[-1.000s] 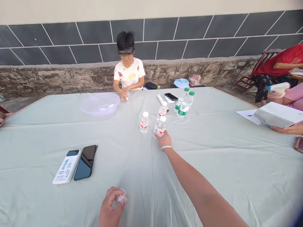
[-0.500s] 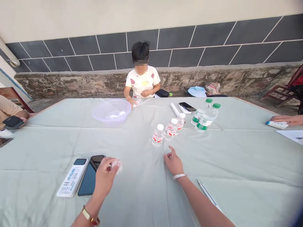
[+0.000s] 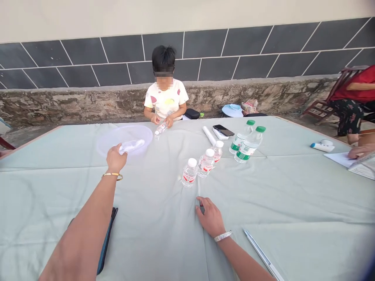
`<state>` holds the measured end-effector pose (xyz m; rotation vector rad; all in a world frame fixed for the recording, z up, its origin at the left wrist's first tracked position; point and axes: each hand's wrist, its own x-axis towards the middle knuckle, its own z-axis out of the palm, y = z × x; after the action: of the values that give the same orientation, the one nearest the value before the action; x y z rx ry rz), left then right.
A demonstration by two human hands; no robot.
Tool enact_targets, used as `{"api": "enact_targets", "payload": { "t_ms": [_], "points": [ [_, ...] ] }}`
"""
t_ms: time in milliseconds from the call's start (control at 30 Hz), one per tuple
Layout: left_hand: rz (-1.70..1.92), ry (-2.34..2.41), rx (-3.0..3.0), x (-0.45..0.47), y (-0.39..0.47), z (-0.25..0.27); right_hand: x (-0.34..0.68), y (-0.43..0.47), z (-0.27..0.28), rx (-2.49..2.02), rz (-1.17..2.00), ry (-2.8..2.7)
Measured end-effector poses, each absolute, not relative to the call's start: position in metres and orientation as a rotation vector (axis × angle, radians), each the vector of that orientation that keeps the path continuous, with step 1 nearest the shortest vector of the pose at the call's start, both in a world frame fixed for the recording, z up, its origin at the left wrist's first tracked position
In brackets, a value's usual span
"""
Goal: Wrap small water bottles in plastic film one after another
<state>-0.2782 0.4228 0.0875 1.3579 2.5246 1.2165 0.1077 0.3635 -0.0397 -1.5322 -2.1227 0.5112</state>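
My left hand [image 3: 116, 159] reaches to the near rim of a translucent purple basin [image 3: 102, 142], its fingers pinched at a crumpled piece of clear plastic. White crumpled plastic [image 3: 136, 145] lies in the basin, beside my fingertips. My right hand [image 3: 211, 216] rests on the tablecloth with loosely bent fingers, thumb and index apart, holding nothing. Beyond it stand three small water bottles with white caps, the closest one [image 3: 190, 173] at the left. Under my left forearm a dark phone [image 3: 104, 249] is partly covered. A silver pen-like stick [image 3: 262, 253] lies right of my right forearm.
Across the table, a person [image 3: 166, 97] holds a small bottle [image 3: 161, 128] on its side. Two green-capped bottles [image 3: 247, 150], a black phone [image 3: 223, 130] and a white roll [image 3: 209, 136] stand or lie farther back. A co-worker's hand [image 3: 361, 151] touches papers at the right.
My left hand has moved forward from beside the phone to the basin, carrying the plastic. My right hand has drawn slightly back. The person opposite has lifted and turned the bottle.
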Motion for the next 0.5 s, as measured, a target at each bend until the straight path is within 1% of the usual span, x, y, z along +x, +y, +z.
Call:
{"api": "enact_targets", "payload": {
  "t_ms": [133,233,267,367,500],
  "points": [
    [1.228,2.363,1.443,-0.236,0.338,0.081,0.107,0.37,-0.036,-1.568,0.648,-2.085],
    [1.163,2.139,1.535,-0.188,0.255,0.072,0.106,0.362,-0.028,-1.634,0.758,-2.028],
    [1.126,2.0,1.536,-0.17,0.228,0.067,0.105,0.351,-0.027,-1.631,0.771,-2.02],
    [1.039,1.736,1.425,-0.115,0.154,0.037,0.106,0.29,-0.032,-1.51,0.869,-2.005],
    [0.949,1.606,1.269,-0.046,0.092,-0.032,0.111,0.181,-0.061,-1.208,1.094,-2.079]
  ]
}}
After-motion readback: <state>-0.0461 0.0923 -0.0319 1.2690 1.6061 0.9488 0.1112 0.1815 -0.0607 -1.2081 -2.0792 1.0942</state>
